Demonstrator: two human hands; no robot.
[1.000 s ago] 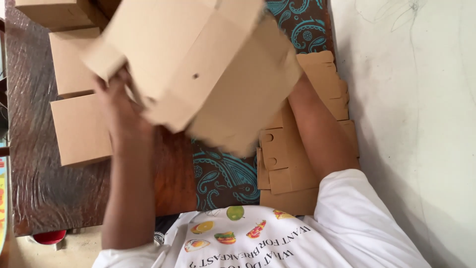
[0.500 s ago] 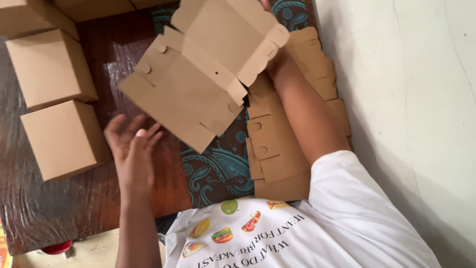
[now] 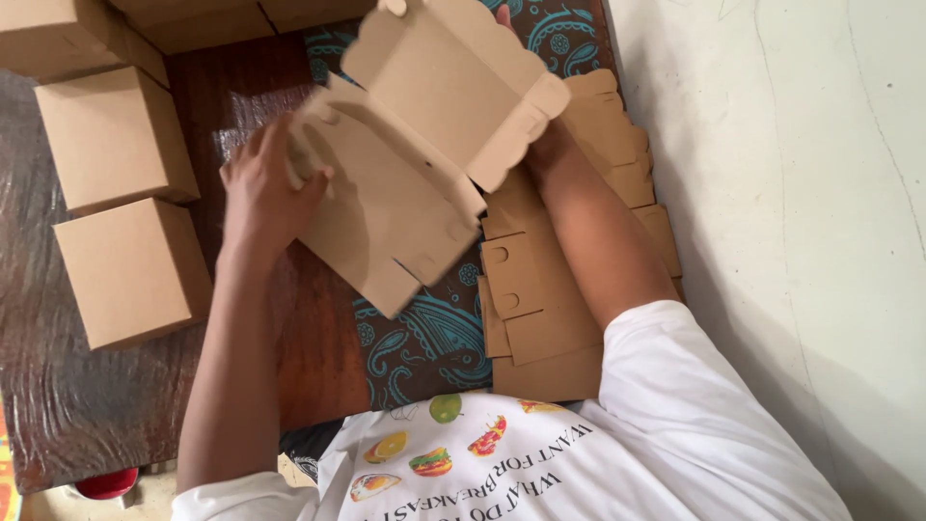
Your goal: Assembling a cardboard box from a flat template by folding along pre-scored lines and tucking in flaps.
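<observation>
Brown cardboard blank (image 3: pixel 415 164), half-folded, held above the table (image 3: pixel 87 405). I see left hand (image 3: pixel 265 188) grip pinching its left edge; right hand (image 3: pixel 540 145) mostly hidden behind, grip unclear. Finished boxes (image 3: pixel 130 270) left, flat stack (image 3: pixel 550 289) right.

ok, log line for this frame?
left hand: fingers on box blank edge | right hand: behind blank, fingers hidden | box blank: part-folded, above table | flat blanks: stacked under right forearm | folded boxes: at left
</observation>
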